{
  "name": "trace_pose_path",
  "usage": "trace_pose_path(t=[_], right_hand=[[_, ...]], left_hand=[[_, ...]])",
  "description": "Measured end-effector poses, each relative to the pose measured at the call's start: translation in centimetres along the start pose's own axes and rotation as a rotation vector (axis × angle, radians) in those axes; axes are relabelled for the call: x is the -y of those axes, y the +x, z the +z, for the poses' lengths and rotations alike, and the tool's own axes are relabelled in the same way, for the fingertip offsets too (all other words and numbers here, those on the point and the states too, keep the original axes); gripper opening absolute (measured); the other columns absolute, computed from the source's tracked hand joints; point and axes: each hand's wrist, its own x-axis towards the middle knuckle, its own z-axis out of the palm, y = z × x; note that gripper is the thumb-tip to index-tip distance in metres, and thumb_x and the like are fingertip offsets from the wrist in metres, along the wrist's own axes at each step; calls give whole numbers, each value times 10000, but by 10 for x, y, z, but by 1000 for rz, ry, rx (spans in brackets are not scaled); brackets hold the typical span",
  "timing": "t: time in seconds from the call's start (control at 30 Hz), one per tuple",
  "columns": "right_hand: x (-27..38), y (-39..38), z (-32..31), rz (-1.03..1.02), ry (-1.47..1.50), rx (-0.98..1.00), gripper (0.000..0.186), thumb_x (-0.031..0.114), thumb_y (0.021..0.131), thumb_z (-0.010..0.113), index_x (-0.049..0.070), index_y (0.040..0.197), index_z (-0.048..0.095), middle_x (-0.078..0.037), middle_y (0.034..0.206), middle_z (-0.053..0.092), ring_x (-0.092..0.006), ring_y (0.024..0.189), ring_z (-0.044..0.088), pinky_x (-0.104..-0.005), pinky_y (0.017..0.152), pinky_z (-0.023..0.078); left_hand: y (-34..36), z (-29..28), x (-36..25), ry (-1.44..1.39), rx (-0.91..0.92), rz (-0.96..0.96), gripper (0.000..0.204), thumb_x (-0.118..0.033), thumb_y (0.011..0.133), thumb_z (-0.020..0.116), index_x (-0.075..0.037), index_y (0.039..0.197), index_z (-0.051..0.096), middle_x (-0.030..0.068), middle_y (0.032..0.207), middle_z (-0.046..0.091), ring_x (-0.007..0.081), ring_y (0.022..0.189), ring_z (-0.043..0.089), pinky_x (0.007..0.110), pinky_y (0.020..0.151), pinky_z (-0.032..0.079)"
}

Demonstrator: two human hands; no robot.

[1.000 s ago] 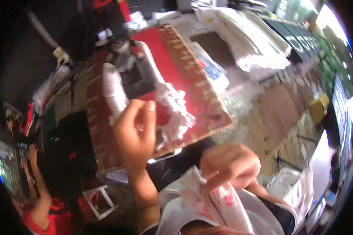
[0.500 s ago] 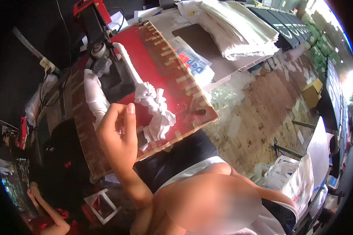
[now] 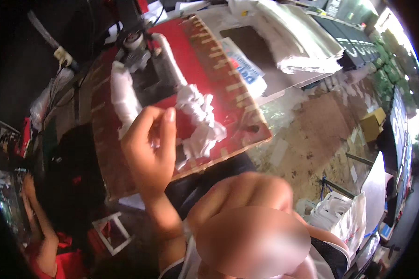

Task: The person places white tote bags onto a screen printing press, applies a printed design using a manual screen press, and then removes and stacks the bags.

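Observation:
My left hand (image 3: 149, 149) is raised over the near-left part of a red board (image 3: 205, 51) with taped edges, fingers curled and thumb bent up; what they hold, if anything, is hidden. On the board lie a long wrapped white cloth roll (image 3: 125, 93) and a knotted white cloth strip (image 3: 200, 116), beside a dark machine part with a metal wheel (image 3: 134, 41). My right hand (image 3: 244, 195) is large at the bottom of the view, close to the camera, fingers curled; an oval blur covers much of it and whatever it holds.
Stacked white sheets (image 3: 302, 42) sit on a table behind the board. Right of it are a wooden floor (image 3: 312, 135), a cardboard box (image 3: 372, 125) and a white bag (image 3: 349, 218). A co-worker's arm (image 3: 46, 232) shows at lower left, near a white frame (image 3: 109, 232).
My right hand has come closer to the camera and fills more of the lower view; the printed white cloth beneath it is now mostly hidden. My left hand remains curled over the board.

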Motion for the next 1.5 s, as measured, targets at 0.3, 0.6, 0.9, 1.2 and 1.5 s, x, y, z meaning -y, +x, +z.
trace_pose_path(t=[0.3, 0.6, 0.9, 1.2, 1.5], right_hand=[[-18, 17, 37, -354, -4, -157, 595, 412, 1142, 595, -135, 983, 767, -296, 895, 771, -372, 780, 742, -448, 637, 567], [-15, 0, -21, 48, 101, 347, 396, 275, 1142, 586, -84, 1041, 719, -235, 996, 733, -437, 922, 716, -513, 846, 560], [16, -5, -54, 237, -1449, 5, 286, 46, 837, 822, 45, 1115, 757, -84, 1092, 743, -316, 964, 672, -424, 822, 543], [-28, -20, -56, 257, -1736, 142, 265, 140, 824, 745, 81, 1061, 640, -49, 951, 597, -269, 930, 619, -445, 882, 445], [-10, -32, -37, 118, -1468, -150, 295, -10, 794, 723, 49, 1082, 692, -106, 977, 632, -319, 914, 611, -433, 828, 468]], left_hand=[[2, 0, -4, 9, -59, 73, 259, -173, 1063, 737, 5, 889, 668, -4, 718, 606, 62, 675, 514, 278, 610, 395], [1, 4, -6, 129, 2, 180, 223, -97, 997, 762, -28, 834, 627, 89, 700, 585, 242, 581, 554, 382, 547, 419], [-41, -36, -11, 513, 295, 293, 378, -242, 913, 819, -19, 1175, 662, 159, 1140, 648, 388, 1138, 635, 560, 1072, 462], [-52, -38, -25, 639, 432, 285, 632, -227, 778, 911, 27, 1265, 599, 190, 1184, 619, 382, 1240, 589, 582, 1132, 424], [-19, -43, -17, 580, 605, 349, 554, -288, 739, 927, -48, 1127, 613, 153, 1040, 662, 390, 1085, 624, 504, 988, 430]])
